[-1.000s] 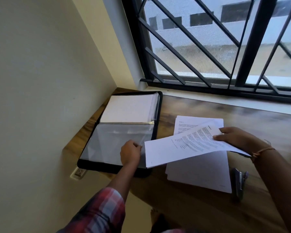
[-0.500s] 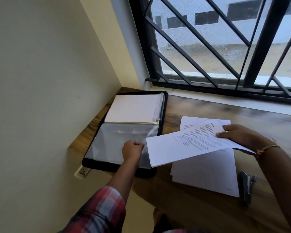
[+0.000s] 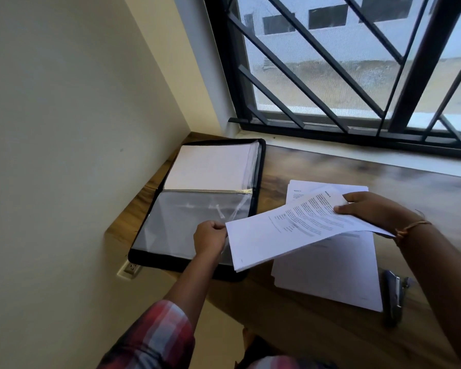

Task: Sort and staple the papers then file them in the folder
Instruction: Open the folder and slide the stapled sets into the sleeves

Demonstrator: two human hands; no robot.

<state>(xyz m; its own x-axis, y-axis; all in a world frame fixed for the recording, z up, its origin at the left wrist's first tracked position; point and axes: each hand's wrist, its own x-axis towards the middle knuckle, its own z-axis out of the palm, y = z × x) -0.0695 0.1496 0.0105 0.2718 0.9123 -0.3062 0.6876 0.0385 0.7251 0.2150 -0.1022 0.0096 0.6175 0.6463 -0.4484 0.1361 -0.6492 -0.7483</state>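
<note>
**A:** Where is the printed set (image 3: 290,233) now?

**B:** The right hand (image 3: 367,210) is gripping its far end and holding it above the wooden desk (image 3: 317,328). The near corner is just beside the left hand (image 3: 209,239), which is pinching the edge of the clear sleeve (image 3: 186,225).

**A:** Any advice?

**B:** I'd be opening the sleeve's mouth wider and feeding one corner in flat.

**A:** And the black folder (image 3: 260,166)?

**B:** Its sleeve is looking empty, and white pages (image 3: 210,166) are filling the far half. Loose papers (image 3: 328,272) are lying on the desk beside the stapler (image 3: 393,294).
</note>
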